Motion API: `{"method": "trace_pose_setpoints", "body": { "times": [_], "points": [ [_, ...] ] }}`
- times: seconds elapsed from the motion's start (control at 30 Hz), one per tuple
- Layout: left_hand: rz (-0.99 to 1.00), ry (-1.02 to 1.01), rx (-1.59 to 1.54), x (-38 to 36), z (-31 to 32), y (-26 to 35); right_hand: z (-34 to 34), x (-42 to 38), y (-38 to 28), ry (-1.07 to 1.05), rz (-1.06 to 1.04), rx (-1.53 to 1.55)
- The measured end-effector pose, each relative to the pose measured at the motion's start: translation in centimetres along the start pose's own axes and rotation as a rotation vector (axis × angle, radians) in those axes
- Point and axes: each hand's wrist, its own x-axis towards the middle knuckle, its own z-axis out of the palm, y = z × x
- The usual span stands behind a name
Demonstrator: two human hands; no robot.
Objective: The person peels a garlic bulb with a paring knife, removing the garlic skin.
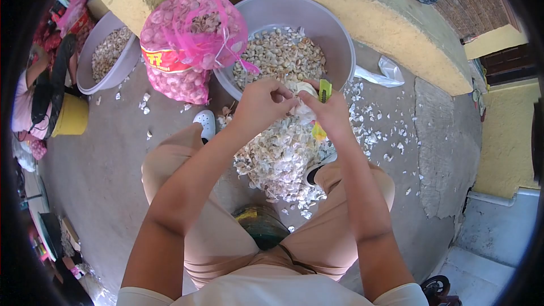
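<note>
Prob. peeling, ctr frame: R hand (333, 113) grasps cutter (324, 90) + garlic (305, 112); L hand (262, 102) at garlic, hold unclear; next pull needs R steady.

The person sits bent over, left hand (263, 102) with fingertips at some white garlic (305, 109), right hand (332, 112) against it too, a green knife (324, 91) tucked in its grip. Skins (280, 164) heap below, between the feet. Beyond, a tub (339, 39) holds cloves (283, 54), a pink sack (175, 82) beside it. Over left, someone else (37, 99) sits near a yellow bucket (72, 116).
</note>
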Motion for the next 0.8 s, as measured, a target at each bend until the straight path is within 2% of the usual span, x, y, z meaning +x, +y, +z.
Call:
{"method": "trace_pose_setpoints", "body": {
  "times": [0.07, 0.23, 0.43, 0.57, 0.63, 0.73, 0.8],
  "points": [
    [0.007, 0.01, -0.034, 0.2, 0.3, -0.6, 0.2, -0.1, -0.1, 0.028, -0.024, -0.034],
    [-0.13, -0.001, -0.209, 0.8, 0.5, -1.9, 1.1, 0.3, 1.2, 0.129, -0.232, -0.078],
    [-0.155, 0.026, -0.391, 0.8, 1.3, -2.1, 1.8, 0.3, 1.3, 0.237, -0.25, -0.063],
    [-0.142, 0.046, -0.365, 0.7, 1.7, -2.1, 2.0, 0.4, 1.7, 0.255, -0.148, 0.155],
    [-0.215, 0.051, -0.346, 0.7, 1.5, -1.7, 2.0, 0.0, 0.7, 0.267, -0.044, 0.303],
    [-0.284, -0.007, -0.339, 1.2, 1.2, -3.0, 0.7, 0.6, 1.0, 0.221, -0.018, 0.577],
    [-0.307, -0.039, -0.394, 1.3, 1.1, -2.9, 0.3, 0.9, 0.9, 0.2, -0.043, 0.597]
  ]
}}
